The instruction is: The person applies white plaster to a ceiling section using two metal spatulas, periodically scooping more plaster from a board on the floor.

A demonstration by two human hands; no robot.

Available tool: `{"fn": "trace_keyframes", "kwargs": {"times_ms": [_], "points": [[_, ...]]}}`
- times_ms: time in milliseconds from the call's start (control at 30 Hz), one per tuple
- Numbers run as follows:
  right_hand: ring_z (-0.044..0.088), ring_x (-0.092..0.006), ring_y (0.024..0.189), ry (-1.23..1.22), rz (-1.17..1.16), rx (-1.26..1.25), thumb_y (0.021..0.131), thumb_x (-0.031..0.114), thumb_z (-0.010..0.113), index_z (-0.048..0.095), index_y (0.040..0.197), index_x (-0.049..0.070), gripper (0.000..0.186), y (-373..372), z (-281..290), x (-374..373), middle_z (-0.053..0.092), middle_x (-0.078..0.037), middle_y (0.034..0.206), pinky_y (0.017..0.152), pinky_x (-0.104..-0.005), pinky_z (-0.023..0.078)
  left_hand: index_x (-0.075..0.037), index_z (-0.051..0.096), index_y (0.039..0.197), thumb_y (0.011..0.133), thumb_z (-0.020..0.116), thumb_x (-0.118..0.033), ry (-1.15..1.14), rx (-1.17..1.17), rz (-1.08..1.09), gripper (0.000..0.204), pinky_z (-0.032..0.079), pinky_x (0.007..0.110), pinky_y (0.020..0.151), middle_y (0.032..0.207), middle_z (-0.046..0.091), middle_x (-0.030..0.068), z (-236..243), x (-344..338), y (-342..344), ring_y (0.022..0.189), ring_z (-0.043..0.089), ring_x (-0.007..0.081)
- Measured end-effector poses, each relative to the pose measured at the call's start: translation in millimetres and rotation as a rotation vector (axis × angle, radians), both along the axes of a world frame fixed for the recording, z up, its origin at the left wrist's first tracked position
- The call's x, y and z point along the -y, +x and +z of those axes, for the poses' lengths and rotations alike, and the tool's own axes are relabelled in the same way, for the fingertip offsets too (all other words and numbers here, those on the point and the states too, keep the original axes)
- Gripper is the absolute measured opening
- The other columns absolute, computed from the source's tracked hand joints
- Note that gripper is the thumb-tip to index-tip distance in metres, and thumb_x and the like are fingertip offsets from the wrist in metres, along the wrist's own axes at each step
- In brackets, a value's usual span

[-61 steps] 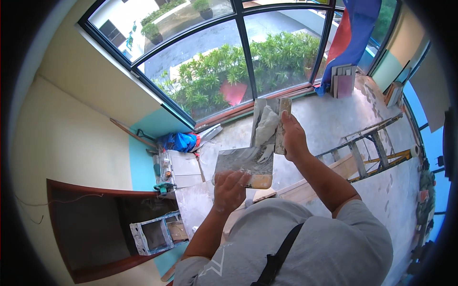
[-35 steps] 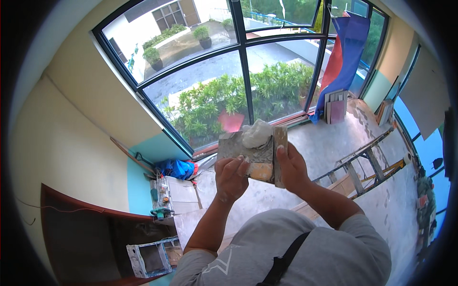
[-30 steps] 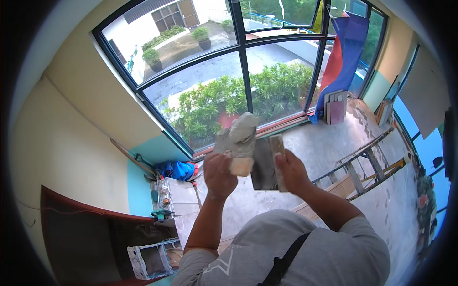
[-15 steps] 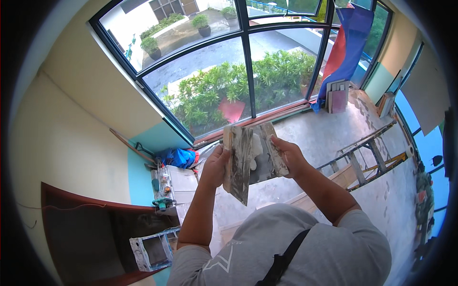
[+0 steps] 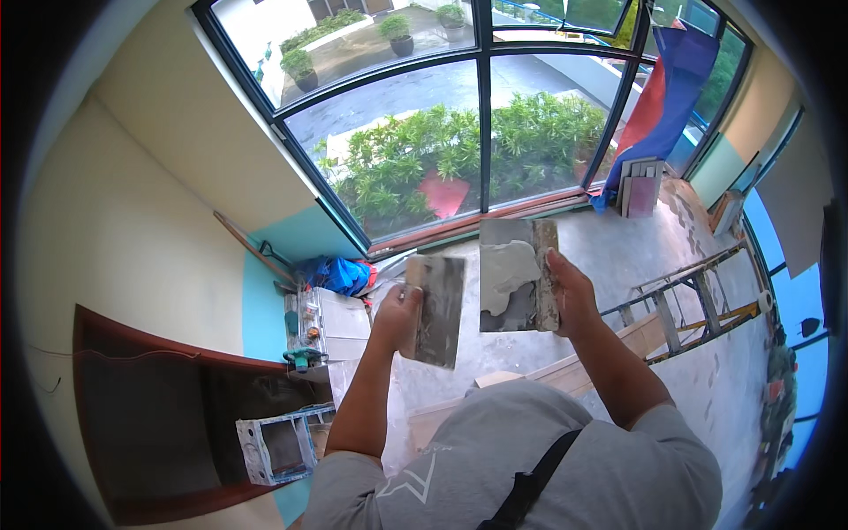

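Observation:
My left hand (image 5: 399, 311) grips a flat metal trowel (image 5: 435, 309), its smeared blade hanging down and tilted edge-on. My right hand (image 5: 570, 293) holds a second flat trowel (image 5: 517, 276) by its right edge, face toward me, with a pale lump of grey plaster on its upper left part. The two blades are apart, a narrow gap between them. Both forearms rise from my grey shirt at the bottom of the head view.
A big dark-framed window (image 5: 483, 115) fills the far side, with shrubs outside. Far below lie a concrete floor (image 5: 618, 247), a ladder (image 5: 689, 300) at right, a blue bag (image 5: 340, 274), a white box (image 5: 331, 316) and a metal frame (image 5: 283, 446) at lower left.
Earlier the two trowels were pressed together with plaster worked between them. Now they have come apart: the left blade swung down and left, and the plaster sits on the right one.

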State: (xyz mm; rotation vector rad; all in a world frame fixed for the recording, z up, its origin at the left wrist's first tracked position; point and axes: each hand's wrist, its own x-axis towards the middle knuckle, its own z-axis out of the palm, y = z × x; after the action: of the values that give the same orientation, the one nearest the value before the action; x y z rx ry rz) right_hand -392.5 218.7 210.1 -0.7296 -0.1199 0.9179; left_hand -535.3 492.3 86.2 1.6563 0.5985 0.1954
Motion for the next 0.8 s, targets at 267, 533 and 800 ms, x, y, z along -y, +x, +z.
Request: {"fn": "trace_keyframes", "kwargs": {"times_ms": [267, 533, 800], "points": [[0.063, -0.0222, 0.097, -0.171, -0.284, 0.118, 0.101, 0.033, 0.044, 0.048, 0.125, 0.001, 0.04, -0.1, -35.7, -4.8, 0.06, -0.012, 0.11, 0.083, -0.0391, 0.054, 0.002, 0.04, 0.133, 0.091, 0.055, -0.004, -0.416, 0.694, 0.483, 0.045, 0.043, 0.036, 0.096, 0.119, 0.055, 0.0123, 56.8, 63.4, -7.2, 0.11, 0.055, 0.0247], [0.063, -0.028, 0.101, 0.018, -0.262, 0.06, 0.1, 0.034, 0.044, 0.046, 0.128, 0.001, 0.043, -0.5, -23.2, -23.9, 0.059, -0.015, 0.115, 0.089, -0.0432, 0.053, 0.003, 0.057, 0.107, 0.088, 0.061, -0.005, 0.693, 0.698, 0.24, 0.021, 0.048, 0.04, 0.08, 0.1, 0.059, 0.0183, 56.6, 131.8, -23.3, 0.091, 0.06, 0.034], [0.063, -0.022, 0.099, 0.028, -0.075, 0.176, 0.101, 0.033, 0.045, 0.046, 0.127, 0.003, 0.039, 11.7, 6.8, -26.0, 0.059, -0.012, 0.113, 0.086, -0.0388, 0.054, 0.001, 0.056, 0.111, 0.086, 0.065, -0.009, 0.502, 0.118, 0.4, 0.029, 0.049, 0.034, 0.081, 0.098, 0.064, 0.0171, 8.2, 120.7, -56.5, 0.092, 0.063, 0.029]]}}
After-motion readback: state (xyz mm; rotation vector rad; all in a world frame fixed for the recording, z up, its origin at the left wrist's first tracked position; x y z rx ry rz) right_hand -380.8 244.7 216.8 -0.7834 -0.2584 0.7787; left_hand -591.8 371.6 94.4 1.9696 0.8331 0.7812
